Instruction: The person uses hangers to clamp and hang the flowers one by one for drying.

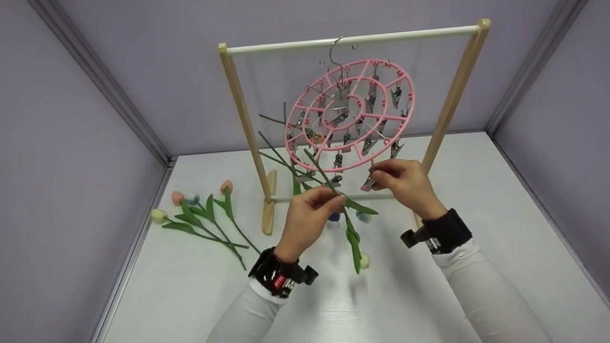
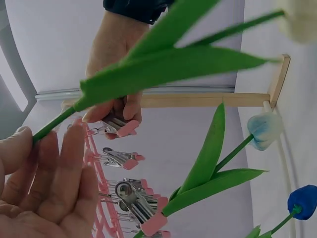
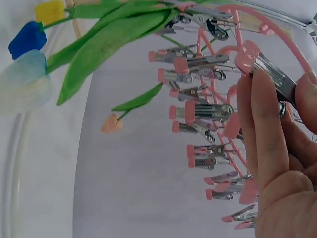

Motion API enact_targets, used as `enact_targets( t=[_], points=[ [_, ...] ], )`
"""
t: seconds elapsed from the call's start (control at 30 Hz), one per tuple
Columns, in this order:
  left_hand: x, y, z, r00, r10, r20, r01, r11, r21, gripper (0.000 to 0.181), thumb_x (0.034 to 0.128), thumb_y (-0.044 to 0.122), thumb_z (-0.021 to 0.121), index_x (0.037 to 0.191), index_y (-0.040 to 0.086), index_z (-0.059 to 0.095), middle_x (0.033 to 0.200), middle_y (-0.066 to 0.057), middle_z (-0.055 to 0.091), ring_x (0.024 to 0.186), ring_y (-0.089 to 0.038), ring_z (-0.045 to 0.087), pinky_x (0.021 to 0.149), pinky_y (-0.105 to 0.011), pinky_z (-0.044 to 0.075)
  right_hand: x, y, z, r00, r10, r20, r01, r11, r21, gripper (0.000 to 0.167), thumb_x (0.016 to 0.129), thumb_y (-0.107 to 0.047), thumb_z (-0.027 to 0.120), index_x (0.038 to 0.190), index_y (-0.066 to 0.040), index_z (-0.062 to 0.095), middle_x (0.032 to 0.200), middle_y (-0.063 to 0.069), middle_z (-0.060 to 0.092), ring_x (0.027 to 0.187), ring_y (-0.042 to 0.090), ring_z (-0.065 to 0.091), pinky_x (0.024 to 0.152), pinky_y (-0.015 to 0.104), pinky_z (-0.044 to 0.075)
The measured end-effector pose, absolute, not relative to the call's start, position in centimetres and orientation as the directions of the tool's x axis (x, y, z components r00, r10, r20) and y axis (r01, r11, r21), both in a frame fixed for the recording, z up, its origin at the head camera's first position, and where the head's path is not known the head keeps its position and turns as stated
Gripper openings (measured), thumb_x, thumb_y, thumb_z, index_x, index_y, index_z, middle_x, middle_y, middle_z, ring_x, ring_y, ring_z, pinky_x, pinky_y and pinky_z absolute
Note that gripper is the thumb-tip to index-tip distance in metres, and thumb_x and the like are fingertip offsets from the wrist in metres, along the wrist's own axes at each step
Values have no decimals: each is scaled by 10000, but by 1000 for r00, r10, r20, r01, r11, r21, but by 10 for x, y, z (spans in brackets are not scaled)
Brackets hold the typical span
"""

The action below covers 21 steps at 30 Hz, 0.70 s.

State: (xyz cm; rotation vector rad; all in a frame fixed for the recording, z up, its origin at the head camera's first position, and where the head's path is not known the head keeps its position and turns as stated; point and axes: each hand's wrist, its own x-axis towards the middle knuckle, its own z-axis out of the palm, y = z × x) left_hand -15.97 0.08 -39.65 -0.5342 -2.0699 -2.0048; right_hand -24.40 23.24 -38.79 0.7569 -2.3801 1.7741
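Where L grip (image 1: 307, 221) pinches: stem of cream tulip (image 1: 353, 238), thumb vs. fingers; bare stem end runs up-left past grip, leaves + bloom hang below it.
R grip (image 1: 405, 183): thumb + fingers pinch 1 metal clip (image 1: 368, 184) w/ pink tips, R of L grip & a bit higher; cream tulip nr it, apart.
Pink hanger (image 1: 394, 117): above both grips, hooked on white rail (image 1: 405, 35); pinched clip hangs fr. its rim, more clips on rim + inner rings.
Wooden stand: one post (image 1: 243, 109) up-left of L grip, other post (image 1: 452, 95) beyond R grip.
Clipped tulip: pale-blue bloom (image 1: 363, 216) just R of L grip, stem at a clip's pink tips per L wrist view.
Blue bloom (image 1: 334, 217): just beyond L grip.
Loose tulips (image 1: 190, 218): 4 on bench (image 1: 167, 286), L of L grip; 1 yellow, 2 orange, 1 pale blue.
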Motion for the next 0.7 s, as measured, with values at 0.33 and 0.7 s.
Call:
enact_targets(
  t=[0.33,0.7],
  points=[
    [-166,0,-377,-908,27,418,417,156,895,114,917,95,717,970,-1,750,904,-66,724,823,-300,681,726,-297,552,-228,199,-415,-934,-84,347,-337,-115,-934,233,933,4,652,1060,200,657,893,115,722,747,160,704,727,291,578],
    [-186,1,-396,-904,-42,426,418,127,899,110,892,125,753,944,30,773,867,-47,733,753,-267,663,625,-248,504,-217,180,-427,-947,16,319,-312,-271,-911,374,906,-175,701,1037,174,678,862,125,719,759,176,709,728,330,583]
  ],
)
